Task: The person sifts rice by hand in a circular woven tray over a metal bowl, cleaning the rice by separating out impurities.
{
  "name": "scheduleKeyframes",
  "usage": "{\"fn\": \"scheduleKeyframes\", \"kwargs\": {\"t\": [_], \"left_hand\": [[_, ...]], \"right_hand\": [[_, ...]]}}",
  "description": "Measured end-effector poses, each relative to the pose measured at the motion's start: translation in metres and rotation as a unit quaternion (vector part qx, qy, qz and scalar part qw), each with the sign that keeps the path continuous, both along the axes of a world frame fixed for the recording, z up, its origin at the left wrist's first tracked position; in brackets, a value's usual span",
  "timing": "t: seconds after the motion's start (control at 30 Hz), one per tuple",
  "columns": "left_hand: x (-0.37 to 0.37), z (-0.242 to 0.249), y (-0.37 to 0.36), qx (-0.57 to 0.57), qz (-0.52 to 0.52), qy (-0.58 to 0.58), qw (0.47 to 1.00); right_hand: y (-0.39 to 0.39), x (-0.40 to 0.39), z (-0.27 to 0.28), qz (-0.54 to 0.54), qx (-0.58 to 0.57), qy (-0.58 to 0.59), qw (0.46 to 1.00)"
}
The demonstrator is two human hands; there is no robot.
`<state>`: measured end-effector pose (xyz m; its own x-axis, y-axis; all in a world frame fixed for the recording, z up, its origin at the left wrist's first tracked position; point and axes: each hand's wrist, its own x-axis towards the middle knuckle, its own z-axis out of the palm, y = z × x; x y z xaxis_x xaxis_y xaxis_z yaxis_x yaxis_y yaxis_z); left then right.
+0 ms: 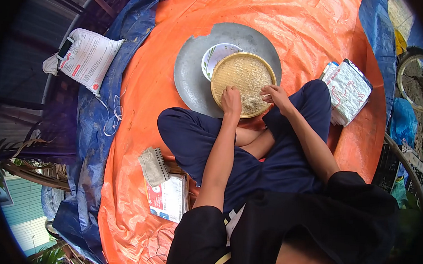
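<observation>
On the orange tarp point(295, 35), a round woven tray point(243, 84) of grain point(246, 76) sits on a grey metal pan point(191, 72); the left hand point(231, 102) rests loosely curled in the grain; the right hand point(273, 93) pinches some, fingers together.

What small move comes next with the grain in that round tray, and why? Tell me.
Probably the right hand should pinch out one speck and drop it into the white bowl. Both hands are in the grain on the tray, the left hand at the near rim, and the bowl sits just beside it.
</observation>
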<state>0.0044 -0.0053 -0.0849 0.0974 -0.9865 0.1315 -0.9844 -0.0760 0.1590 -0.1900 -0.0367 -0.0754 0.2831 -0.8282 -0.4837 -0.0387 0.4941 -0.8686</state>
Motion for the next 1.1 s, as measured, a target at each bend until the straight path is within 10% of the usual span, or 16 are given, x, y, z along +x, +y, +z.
{"fn": "scheduleKeyframes", "kwargs": {"t": [0.73,1.1], "left_hand": [[-0.018,-0.006,0.003,-0.032,-0.158,0.058,0.985],[0.009,0.0,-0.011,-0.058,-0.021,0.162,0.985]], "right_hand": [[0.004,0.0,0.002,-0.018,-0.006,0.0,1.0],[-0.004,-0.004,0.001,-0.082,-0.027,-0.021,0.996]]}}
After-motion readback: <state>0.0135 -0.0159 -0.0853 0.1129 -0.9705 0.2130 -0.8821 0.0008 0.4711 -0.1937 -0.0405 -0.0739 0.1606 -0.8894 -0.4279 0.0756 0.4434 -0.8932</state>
